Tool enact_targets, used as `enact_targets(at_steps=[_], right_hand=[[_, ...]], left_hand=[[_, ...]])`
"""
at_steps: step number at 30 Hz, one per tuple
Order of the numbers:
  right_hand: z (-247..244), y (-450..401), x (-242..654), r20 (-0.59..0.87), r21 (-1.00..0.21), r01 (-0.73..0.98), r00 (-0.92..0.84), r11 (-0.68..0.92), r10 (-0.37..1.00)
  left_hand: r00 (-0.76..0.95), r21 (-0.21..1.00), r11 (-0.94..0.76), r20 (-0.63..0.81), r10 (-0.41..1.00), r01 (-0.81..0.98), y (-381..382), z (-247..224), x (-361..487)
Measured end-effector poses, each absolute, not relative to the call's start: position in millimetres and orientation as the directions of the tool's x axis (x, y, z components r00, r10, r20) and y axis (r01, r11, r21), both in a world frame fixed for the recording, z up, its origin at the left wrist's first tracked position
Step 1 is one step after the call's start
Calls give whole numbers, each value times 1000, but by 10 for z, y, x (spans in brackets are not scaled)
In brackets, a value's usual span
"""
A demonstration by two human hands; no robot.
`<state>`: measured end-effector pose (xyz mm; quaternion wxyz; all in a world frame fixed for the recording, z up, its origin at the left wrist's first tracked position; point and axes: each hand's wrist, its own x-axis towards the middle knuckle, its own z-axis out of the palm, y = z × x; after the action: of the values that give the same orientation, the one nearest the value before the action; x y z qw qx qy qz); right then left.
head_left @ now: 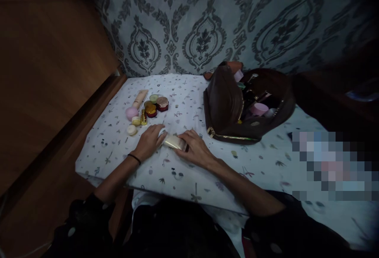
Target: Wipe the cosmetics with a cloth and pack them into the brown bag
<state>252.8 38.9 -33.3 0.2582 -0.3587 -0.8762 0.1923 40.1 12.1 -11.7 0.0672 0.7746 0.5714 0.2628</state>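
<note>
A pale beige cosmetic tube [174,142] lies level just above or on the white patterned cloth [183,179], between my two hands. My right hand [196,147] is closed round its right end, where a darker part shows between the fingers. At the opposite end, my left hand [149,141] has its thumb and fingers closed on the whitish tip. Close beyond my left hand stand a cream jar with a white lid [132,130], a small gold bottle [143,117], a pink round item [132,113], a peach tube [140,99] and several small jars [151,110].
To the right, a brown leather bag [225,100] stands unzipped, with a pink cup-like item [259,109] and other cosmetics inside. A patterned wall [204,41] rises behind. Wooden furniture [53,53] borders the left side. A blurred-out patch [334,165] covers something at right.
</note>
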Motion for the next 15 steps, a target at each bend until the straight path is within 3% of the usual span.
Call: enact_targets(at_steps=[5, 9, 12, 15], right_hand=[[-321, 398, 2562, 391, -595, 386, -628, 705, 673], [-251, 414, 2611, 313, -779, 284, -596, 558, 740], [-188, 416, 2621, 147, -933, 195, -561, 303, 815], [-146, 402, 2594, -11, -994, 94, -551, 50, 834]], left_hand=[[7, 723, -207, 269, 963, 659, 270, -74, 413], [-160, 979, -6, 40, 986, 204, 328, -27, 409], [-257, 976, 148, -186, 948, -159, 311, 39, 478], [-284, 946, 94, -187, 940, -311, 271, 83, 625]])
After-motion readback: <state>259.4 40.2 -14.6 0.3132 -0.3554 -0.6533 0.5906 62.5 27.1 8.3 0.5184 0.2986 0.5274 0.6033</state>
